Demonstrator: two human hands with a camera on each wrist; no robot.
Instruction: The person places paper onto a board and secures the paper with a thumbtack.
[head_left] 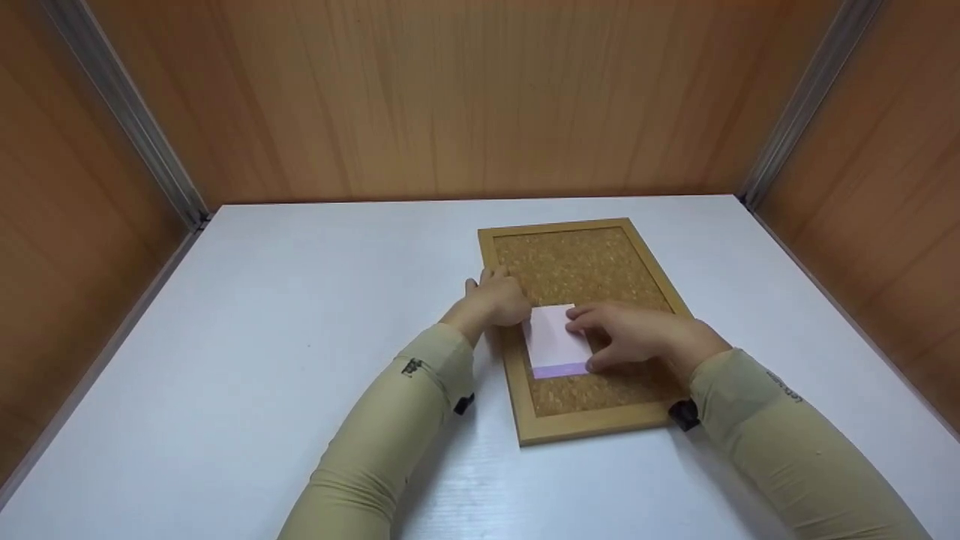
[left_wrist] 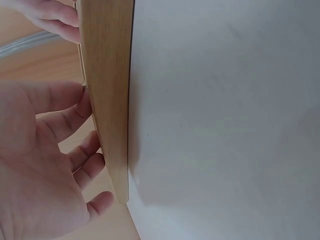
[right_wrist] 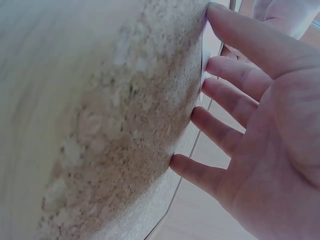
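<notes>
— What's on the left side?

— The left hand [head_left: 491, 300] rests against the left rail of the cork board [head_left: 592, 277], fingers straight and slightly spread along the wooden frame, curled round nothing. In the left wrist view the fingers [left_wrist: 75, 112] lie flat against the frame's edge [left_wrist: 107, 95].

— And the board itself?

— It lies flat on the white table [head_left: 262, 337], right of centre. Its long axis runs from the near edge away toward the back wall, slightly turned, so the far end leans left.

— What's in the middle?

— A pale pink paper note [head_left: 556, 341] lies on the cork, in the board's near half, with a darker violet strip along its near edge. Its longer side runs roughly along the board's long axis.

— The right?

— The right hand [head_left: 637, 337] lies on the note's right side, fingers extended and spread, pressing it flat; the right wrist view shows the fingertips [right_wrist: 220, 65] touching the surface, no pinch.
</notes>
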